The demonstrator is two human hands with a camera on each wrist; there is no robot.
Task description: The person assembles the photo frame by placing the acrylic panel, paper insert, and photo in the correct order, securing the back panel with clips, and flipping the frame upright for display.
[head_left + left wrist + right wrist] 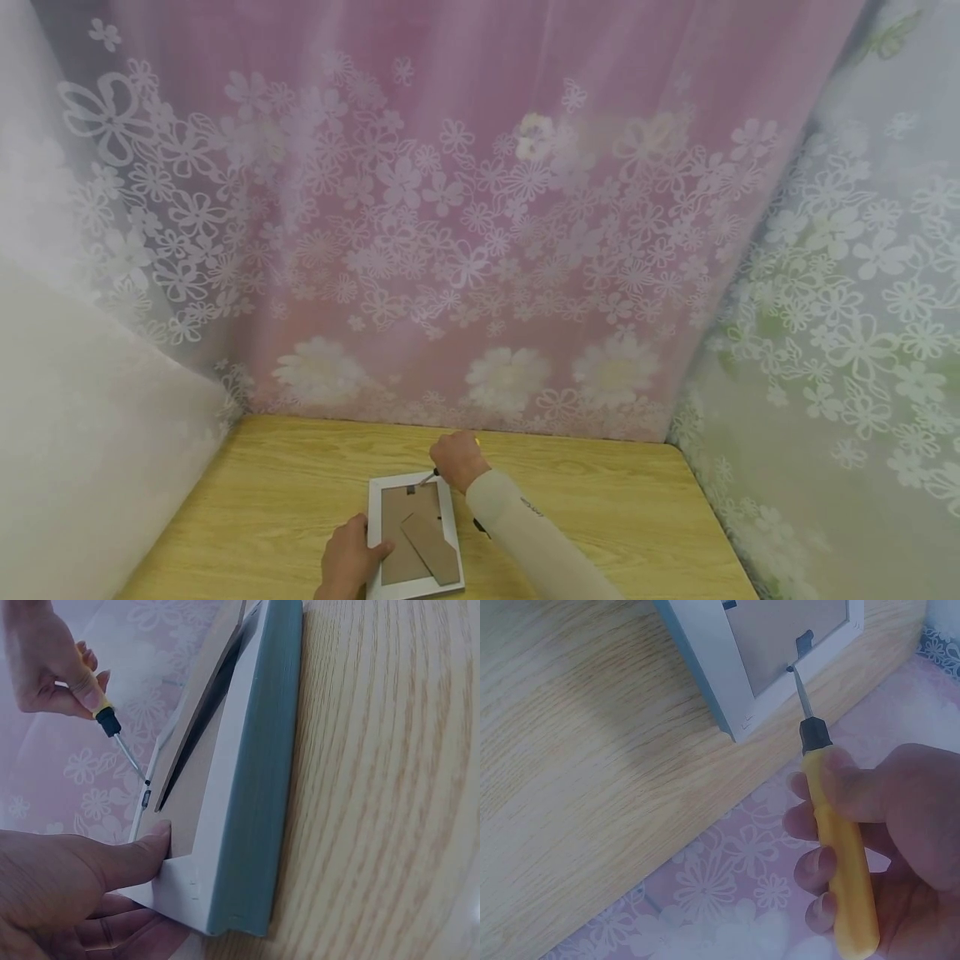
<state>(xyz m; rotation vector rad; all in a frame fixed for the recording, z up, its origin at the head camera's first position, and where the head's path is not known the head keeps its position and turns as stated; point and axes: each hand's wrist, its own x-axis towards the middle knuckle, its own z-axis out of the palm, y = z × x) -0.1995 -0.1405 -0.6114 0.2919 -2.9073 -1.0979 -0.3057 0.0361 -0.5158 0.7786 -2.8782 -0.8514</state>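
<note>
A white picture frame (pixel 374 508) lies face down on the table, its brown backing board (pixel 397 533) and folded stand leg (pixel 433 542) showing. My left hand (pixel 348 554) grips the frame's left side, with the thumb (pixel 142 859) pressing on the back near the inner edge. In my right hand (pixel 457 458) is a screwdriver (pixel 846 877) with a yellow handle and black collar, fingers wrapped around the handle. Its metal tip meets a small dark tab at the frame's far inner edge, beside a dark hanger (pixel 804 643) on the board.
The wood-grain table (pixel 600 508) extends around the frame on both sides. A pink flowered curtain (pixel 480 250) hangs behind the table's far edge. Pale flowered cloth (pixel 847 350) borders the right side, and a whitish sheet (pixel 90 417) the left.
</note>
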